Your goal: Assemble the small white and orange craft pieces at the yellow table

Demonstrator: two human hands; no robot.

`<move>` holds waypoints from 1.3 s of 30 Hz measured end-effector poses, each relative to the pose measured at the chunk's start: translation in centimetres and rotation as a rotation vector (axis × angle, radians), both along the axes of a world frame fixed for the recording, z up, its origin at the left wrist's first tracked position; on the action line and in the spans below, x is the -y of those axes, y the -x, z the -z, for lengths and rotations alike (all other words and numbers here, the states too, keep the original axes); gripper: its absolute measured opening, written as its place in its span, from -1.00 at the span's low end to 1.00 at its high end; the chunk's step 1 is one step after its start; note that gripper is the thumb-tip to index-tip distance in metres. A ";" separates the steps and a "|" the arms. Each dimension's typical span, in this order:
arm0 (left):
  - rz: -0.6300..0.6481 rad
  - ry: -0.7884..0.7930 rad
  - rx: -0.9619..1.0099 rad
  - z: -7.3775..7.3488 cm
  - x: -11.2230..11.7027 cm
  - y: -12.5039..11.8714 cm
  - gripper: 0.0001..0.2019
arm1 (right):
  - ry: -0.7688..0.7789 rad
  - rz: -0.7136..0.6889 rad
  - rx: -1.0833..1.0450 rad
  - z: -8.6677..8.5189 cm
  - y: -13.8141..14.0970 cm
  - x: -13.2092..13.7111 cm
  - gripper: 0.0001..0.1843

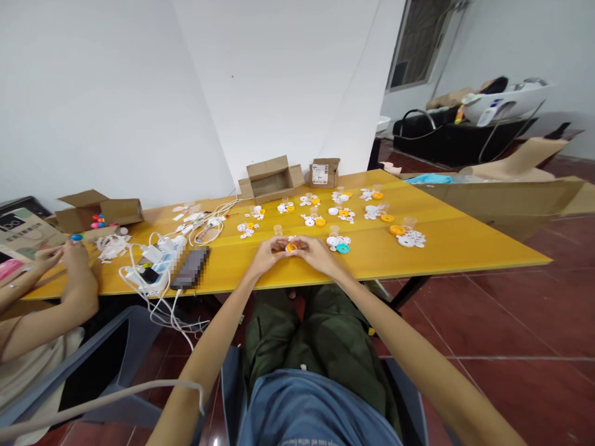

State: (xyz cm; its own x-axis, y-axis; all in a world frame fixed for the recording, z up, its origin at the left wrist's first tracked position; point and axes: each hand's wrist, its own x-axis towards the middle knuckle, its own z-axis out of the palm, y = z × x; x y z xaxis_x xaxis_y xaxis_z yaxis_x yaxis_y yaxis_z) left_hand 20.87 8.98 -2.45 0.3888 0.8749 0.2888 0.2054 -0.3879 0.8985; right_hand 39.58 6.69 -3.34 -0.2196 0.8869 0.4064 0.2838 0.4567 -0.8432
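In front of me at the near edge of the table, my left hand and my right hand meet around a small orange round plastic piece. The fingers of both hands are closed on it from either side, and they partly cover it. Just behind my left hand stands a small clear plastic cup. White bits show behind the fingers, too hidden to make out. To the right of my right hand lies a group with a teal ring-shaped piece and white discs.
Several groups of orange, white and clear pieces lie across the yellow table. An open cardboard box and a smaller box stand against the wall. Left are a phone, a power strip with cables and a co-worker's hands.
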 end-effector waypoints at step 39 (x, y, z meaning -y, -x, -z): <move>-0.011 0.134 0.087 -0.6 0.7 0.0 -0.70 | 0.134 -0.004 -0.235 0.5 -0.1 -0.2 -0.72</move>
State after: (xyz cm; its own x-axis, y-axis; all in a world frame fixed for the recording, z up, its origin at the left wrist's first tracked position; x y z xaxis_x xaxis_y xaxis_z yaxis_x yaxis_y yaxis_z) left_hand 20.90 8.27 -1.81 0.3571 0.9120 0.2016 0.1282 -0.2617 0.9566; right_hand 39.66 6.89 -3.88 -0.1366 0.9356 0.3254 0.0717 0.3370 -0.9388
